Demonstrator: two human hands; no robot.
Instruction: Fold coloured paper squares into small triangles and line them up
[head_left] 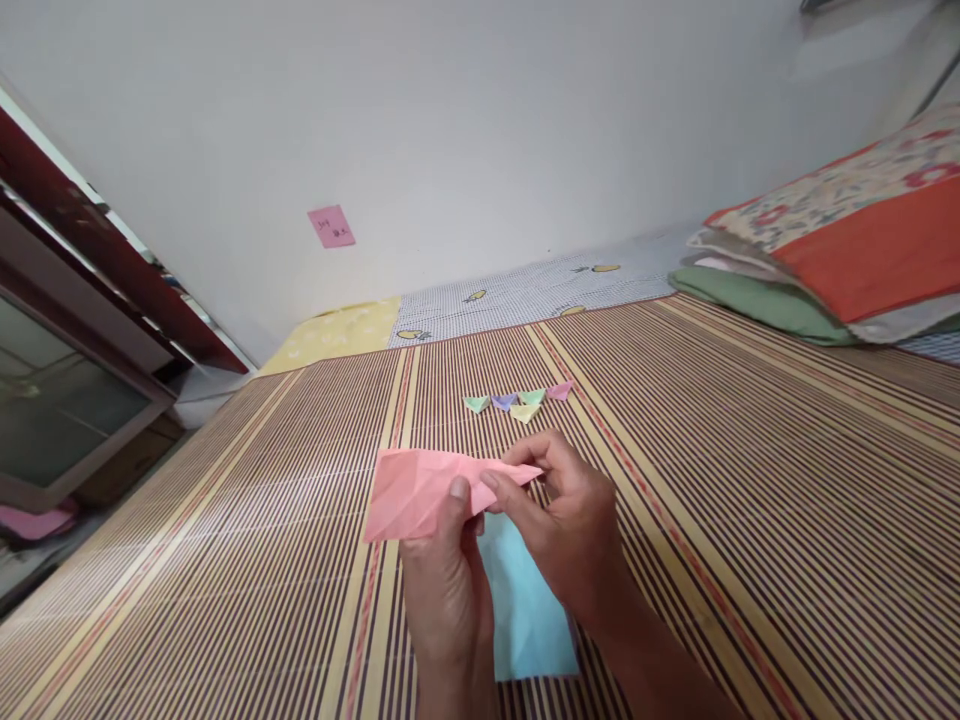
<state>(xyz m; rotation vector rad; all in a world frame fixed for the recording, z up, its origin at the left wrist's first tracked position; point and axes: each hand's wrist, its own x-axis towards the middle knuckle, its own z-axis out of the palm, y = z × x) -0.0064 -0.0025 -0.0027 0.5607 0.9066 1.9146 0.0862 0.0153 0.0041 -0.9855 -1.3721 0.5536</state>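
A sheet of pink paper (pixel 409 492), folded to a point at its right end, is held up above the mat. My left hand (pixel 450 580) pinches its lower middle, thumb on the front and fingers behind. The pointed end is gripped by my right hand (pixel 562 510), with the thumb pressing the near face. Below and behind my hands, a light blue sheet of paper (pixel 529 610) lies on the mat, partly covered by them. Farther off sit several small folded paper pieces: green (pixel 476 404), purple (pixel 505 401), yellow (pixel 525 412) and pink (pixel 560 391) among them.
A striped bamboo mat (pixel 262 520) spreads under everything. At the back right is a stack of folded bedding (pixel 862 230). A pink note (pixel 331 227) is stuck on the white wall (pixel 487 120). Patterned cloth (pixel 510 285) runs along the wall; a glass-panelled cabinet (pixel 67 390) stands left.
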